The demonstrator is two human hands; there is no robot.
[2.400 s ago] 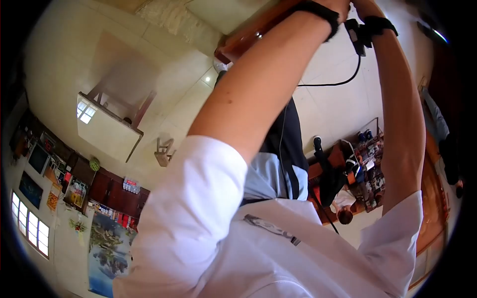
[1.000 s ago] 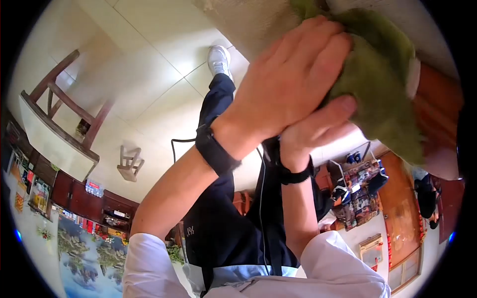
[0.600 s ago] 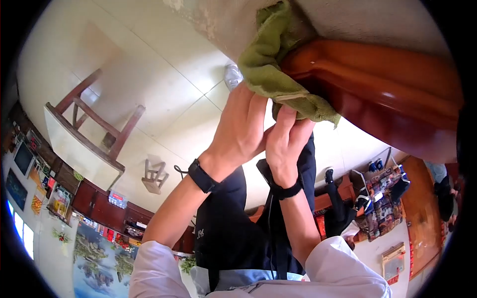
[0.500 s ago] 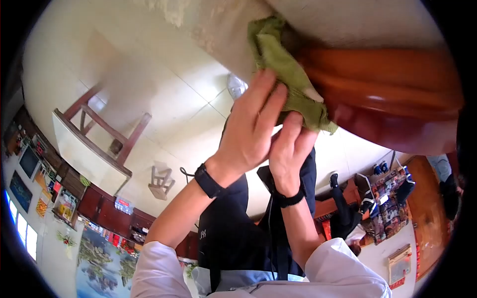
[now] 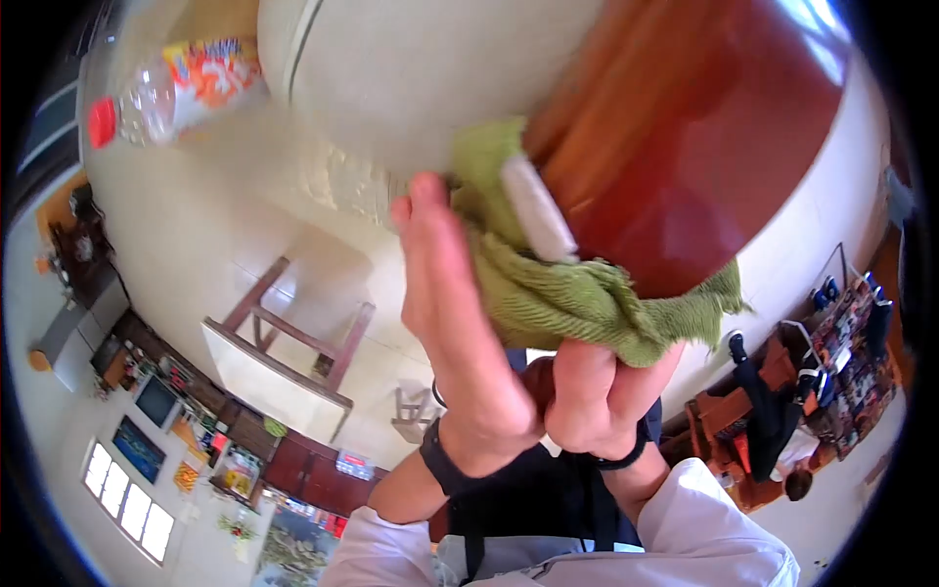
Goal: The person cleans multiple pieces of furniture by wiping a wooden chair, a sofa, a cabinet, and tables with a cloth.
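"Anything readable?"

"Barely. A clear bottle (image 5: 147,103) in the upper left of the frame wore an orange and white label (image 5: 213,86) with yellow and blue marks, too blurred to make out. Its red cap (image 5: 102,122) pointed to the left edge."

"And the cloth?"

"The green cloth (image 5: 558,303) was at the middle of the frame, bunched against the near end of a shiny red-brown wooden piece (image 5: 704,147). Its long axis slanted from upper left down to the right, with a frayed corner pointing right. A pale strip (image 5: 538,210) lay slantwise on its upper part."

"Where did the wood run?"

"From the cloth toward the upper right, its dark, rounded edge curving down the right side."

"The hands?"

"The left hand (image 5: 465,333) stood along the cloth's left edge, fingers straight and close together, tips up and just clear of it. The right hand (image 5: 606,396) was below, fingers bent up at the cloth's lower edge. The cloth hid their tips, so I couldn't tell whether they were clamped on it."

"Open room?"

"Pale floor (image 5: 191,215) stretched left of the left hand, down to a white-topped table (image 5: 269,382) well apart from it."
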